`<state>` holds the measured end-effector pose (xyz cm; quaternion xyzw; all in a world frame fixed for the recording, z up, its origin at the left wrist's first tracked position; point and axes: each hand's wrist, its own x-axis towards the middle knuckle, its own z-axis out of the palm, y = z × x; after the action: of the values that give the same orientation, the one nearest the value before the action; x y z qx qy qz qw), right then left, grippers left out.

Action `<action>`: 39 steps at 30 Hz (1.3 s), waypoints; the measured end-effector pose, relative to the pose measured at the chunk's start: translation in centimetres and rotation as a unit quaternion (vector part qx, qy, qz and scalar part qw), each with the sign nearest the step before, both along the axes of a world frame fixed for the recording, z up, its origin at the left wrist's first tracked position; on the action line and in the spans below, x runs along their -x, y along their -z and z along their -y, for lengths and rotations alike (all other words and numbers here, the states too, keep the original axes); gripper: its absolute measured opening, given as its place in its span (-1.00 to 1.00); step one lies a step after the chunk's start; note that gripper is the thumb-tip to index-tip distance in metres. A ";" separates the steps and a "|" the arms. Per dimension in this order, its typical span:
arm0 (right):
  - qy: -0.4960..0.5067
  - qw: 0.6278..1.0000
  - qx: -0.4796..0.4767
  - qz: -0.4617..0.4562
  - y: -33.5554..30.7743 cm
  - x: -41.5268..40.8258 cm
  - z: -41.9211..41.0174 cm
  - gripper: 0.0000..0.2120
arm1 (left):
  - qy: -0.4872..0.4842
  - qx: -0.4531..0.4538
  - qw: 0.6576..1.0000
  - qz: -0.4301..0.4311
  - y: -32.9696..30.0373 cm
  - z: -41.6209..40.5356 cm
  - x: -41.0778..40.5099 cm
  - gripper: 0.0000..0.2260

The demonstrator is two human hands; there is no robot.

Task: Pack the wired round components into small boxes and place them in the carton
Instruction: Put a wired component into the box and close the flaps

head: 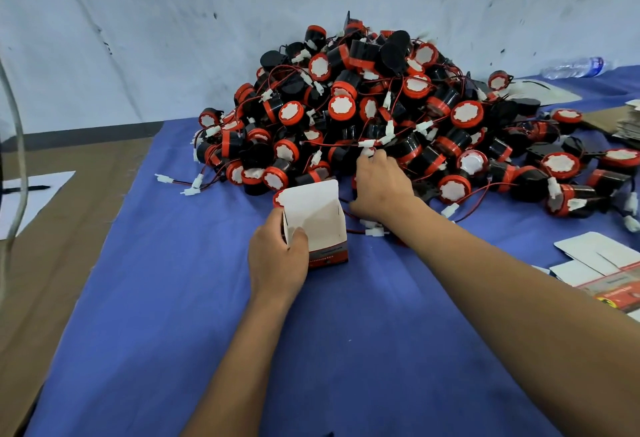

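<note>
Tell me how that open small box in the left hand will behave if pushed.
The small box looks like thin card, so probably light and easily crushed. Standing upright with its flap open, it would likely slide or tip on the blue cloth once the left hand lets go.

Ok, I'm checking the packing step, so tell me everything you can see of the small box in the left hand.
The small box is thin white card with a red and dark printed band near its base. It stands upright on the blue cloth with its top flap open and raised; its inside is not visible. The left hand grips its near-left corner. The pile of components lies just behind it.
</note>
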<state>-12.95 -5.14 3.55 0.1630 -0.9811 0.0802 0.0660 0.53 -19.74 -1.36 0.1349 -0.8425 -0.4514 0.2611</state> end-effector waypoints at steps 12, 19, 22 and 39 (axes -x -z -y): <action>-0.028 0.985 0.167 0.028 0.4 -1.2 -1.2 -0.59 | -0.021 -0.019 1.000 0.008 0.2 0.6 0.0 -0.84; -0.106 0.818 0.542 -0.161 -2.7 -7.5 -0.9 -0.53 | -0.029 -0.013 0.999 0.014 0.4 0.5 0.0 -0.88; -0.252 0.824 0.492 -0.123 -3.4 -10.4 0.8 -0.49 | -0.033 0.010 0.999 0.016 0.2 0.2 -0.1 -0.85; -0.109 0.985 0.120 -0.060 -1.0 -11.6 0.4 -0.58 | 0.030 -0.092 0.995 0.035 -0.8 0.5 -0.5 -0.75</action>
<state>-1.35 -5.56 4.51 0.2640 -0.9352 0.1940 0.1346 0.99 -20.26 -0.54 0.1491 -0.8095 -0.5299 0.2042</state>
